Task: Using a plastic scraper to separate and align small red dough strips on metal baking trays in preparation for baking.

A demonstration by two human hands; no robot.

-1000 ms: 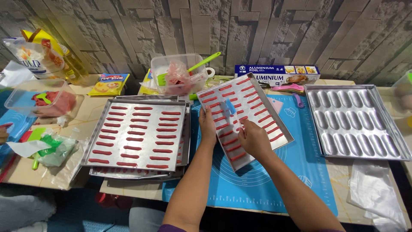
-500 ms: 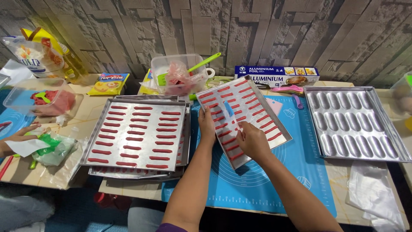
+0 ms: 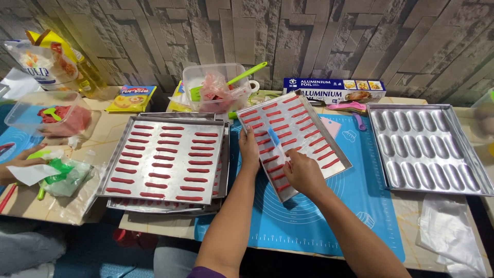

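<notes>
The left hand (image 3: 249,149) lay flat on the near left edge of a metal tray (image 3: 294,140) that stood tilted on a blue baking mat (image 3: 355,206), its fingers spread along the rim and steadying it rather than closing around it. The right hand (image 3: 302,175) rested at the tray's lower end, its grip closed on a pale scraper (image 3: 278,149) with a blue handle, the blade laid across the rows of red strips (image 3: 309,131) piped on the tray. Just to the left, a stack of trays (image 3: 167,162) carried more red strips in neat rows. To the right, well apart from the hands, an empty moulded tray (image 3: 427,149) with oblong hollows sat on the surface. Behind the tilted tray stood a clear plastic tub (image 3: 216,87) holding a bag of red paste and a green spatula (image 3: 234,80), and beside it a long blue foil box (image 3: 333,90). At the far left edge another person's hand (image 3: 18,163) rested near a green-tinted plastic bag (image 3: 64,175).
</notes>
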